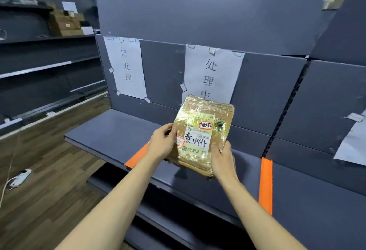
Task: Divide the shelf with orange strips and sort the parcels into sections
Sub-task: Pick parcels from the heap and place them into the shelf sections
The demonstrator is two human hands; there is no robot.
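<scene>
Over the grey metal shelf (111, 131), my left hand (161, 143) and right hand (222, 158) curl tight around the brown taped parcel (202, 131), tipping it to read its label, between two orange strips (265, 186).

Dim, cool indoor light, bluish-grey cast overall. Strong yellow-white glare on parcel (202, 131) tape wrap, washing out part of label. Soft shadow under parcel on shelf (111, 131); dark gap beneath shelf edge. Wide-angle distortion: shelf lines bow and lean toward frame edges. Centre fairly sharp, writing readable; far boxes (65, 22) upper left soft, smeared. Orange strip (265, 186) vivid, evenly lit.
</scene>
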